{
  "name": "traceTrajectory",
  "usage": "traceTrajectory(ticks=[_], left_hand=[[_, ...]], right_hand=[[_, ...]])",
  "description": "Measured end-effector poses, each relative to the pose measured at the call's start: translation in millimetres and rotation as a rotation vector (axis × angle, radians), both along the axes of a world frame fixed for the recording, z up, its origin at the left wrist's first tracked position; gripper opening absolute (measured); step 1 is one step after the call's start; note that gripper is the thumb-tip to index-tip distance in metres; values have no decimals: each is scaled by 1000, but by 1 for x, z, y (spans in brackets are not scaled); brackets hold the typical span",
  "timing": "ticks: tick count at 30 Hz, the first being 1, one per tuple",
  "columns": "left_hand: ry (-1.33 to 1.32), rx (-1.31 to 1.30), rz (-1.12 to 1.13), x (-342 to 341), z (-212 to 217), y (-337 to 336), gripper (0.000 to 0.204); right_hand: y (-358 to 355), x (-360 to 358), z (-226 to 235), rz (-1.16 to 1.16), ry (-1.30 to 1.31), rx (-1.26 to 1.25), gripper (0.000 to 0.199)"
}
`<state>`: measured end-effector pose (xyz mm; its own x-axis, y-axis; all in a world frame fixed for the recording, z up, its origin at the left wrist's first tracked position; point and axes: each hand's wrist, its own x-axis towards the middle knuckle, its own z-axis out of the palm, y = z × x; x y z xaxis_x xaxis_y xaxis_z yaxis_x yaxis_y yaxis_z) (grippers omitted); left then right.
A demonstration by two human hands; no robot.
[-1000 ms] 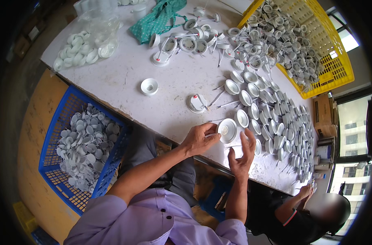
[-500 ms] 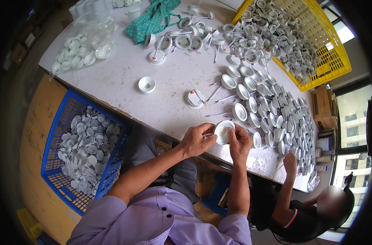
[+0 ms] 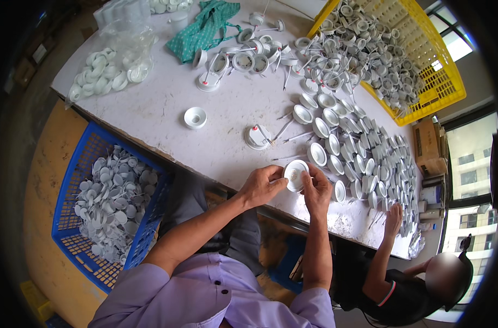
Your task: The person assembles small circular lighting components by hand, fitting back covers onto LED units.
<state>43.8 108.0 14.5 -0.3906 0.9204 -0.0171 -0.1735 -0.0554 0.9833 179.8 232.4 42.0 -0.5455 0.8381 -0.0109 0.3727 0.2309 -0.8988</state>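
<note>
Both my hands hold one round white plastic cap just above the near edge of the white table. My left hand grips its left rim with thumb and fingers. My right hand pinches its right rim. Directly beyond the cap lie rows of similar white caps with thin stems. A capped piece with a red dot lies just left of them.
A blue crate of white discs stands at my left on the floor. A yellow crate of parts sits at the table's far right. There are a clear bag of white rings, a green cloth and a loose cap. Another person's hand rests on the table at right.
My hands have come together on the cap and pulled it slightly toward me. The other person's hand has risen onto the table's right end.
</note>
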Motion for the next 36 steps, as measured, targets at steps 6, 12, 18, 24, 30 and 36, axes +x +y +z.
traceTrajectory(ticks=[6, 12, 18, 24, 30, 36], left_hand=[[-65, -8, -19, -9, -4, 11, 33], [-279, -117, -31, -16, -12, 27, 39], [389, -168, 173, -17, -14, 8, 43], [456, -42, 287, -6, -28, -6, 37], [296, -92, 165, -9, -15, -23, 26], [132, -40, 169, -11, -33, -39, 27]], right_hand=[[0, -9, 40, 395, -58, 628, 75], [43, -34, 21, 465, -222, 477, 82], [91, -64, 13, 414, -414, 601, 74], [104, -87, 10, 475, -434, 644, 66], [107, -88, 9, 442, -492, 682, 62], [77, -87, 27, 369, -457, 946, 60]])
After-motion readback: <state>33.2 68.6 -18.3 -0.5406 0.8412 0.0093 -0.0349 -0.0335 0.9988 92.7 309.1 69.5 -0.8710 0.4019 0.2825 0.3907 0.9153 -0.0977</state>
